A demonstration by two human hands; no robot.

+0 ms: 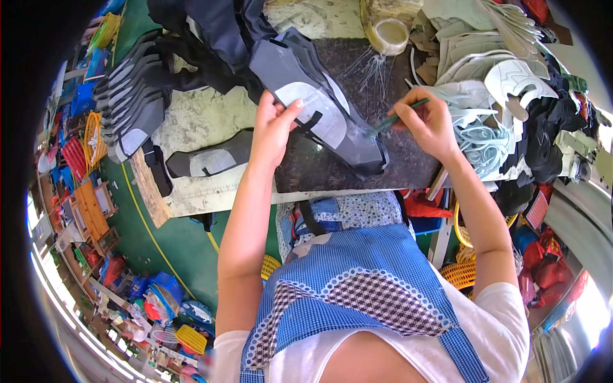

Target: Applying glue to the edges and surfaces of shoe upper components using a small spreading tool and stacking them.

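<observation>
Cut piece is dark grey, with paler patch, black tab. Brush: green. Apron: blue check; panel dark-and-white check. Floor green.

Desk, pale top, stained. Thereon, before the worker: one dark slab, streaked with whitish strands; one crusted yellowish pot; one flat grey-black piece; leftward, overlapping grey pieces; rightward, layered white pieces.
</observation>
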